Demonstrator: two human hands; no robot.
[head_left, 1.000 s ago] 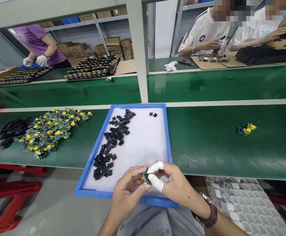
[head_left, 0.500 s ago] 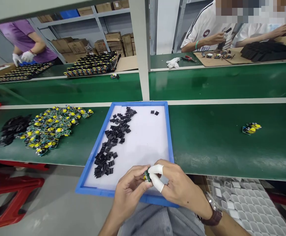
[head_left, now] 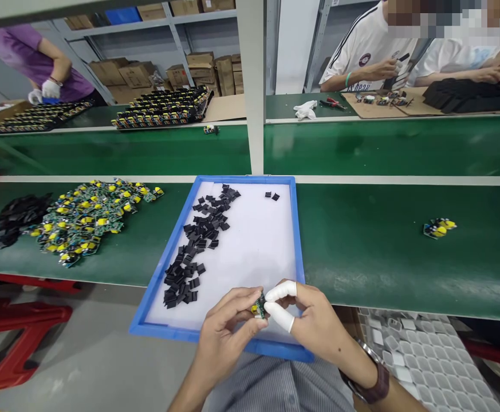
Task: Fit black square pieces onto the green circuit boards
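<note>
My left hand [head_left: 228, 329] is closed, its thumb and fingers gripping a small green circuit board [head_left: 259, 306] with a yellow part on it. Over the near end of the blue-rimmed tray [head_left: 299, 240], my right hand [head_left: 305, 312] pinches at the board's right edge. White finger cots cover its thumb and forefinger. Something dark shows at those fingertips, too small to make out. Many small black plastic pieces [head_left: 204, 229] lie along the tray's left side, and two more black pieces [head_left: 272, 195] lie near its far right corner.
Left of the tray are a heap of circuit boards [head_left: 86, 220] and a pile of flat black parts [head_left: 18, 214]. A pair of boards [head_left: 439, 228] lies on the green bench [head_left: 361, 257] at right. A post [head_left: 256, 86] rises behind the tray. Co-workers sit or stand beyond.
My right fingertips have shifted slightly right and spread a little along the board's edge. My left hand keeps its hold on the board. The view has turned slightly.
</note>
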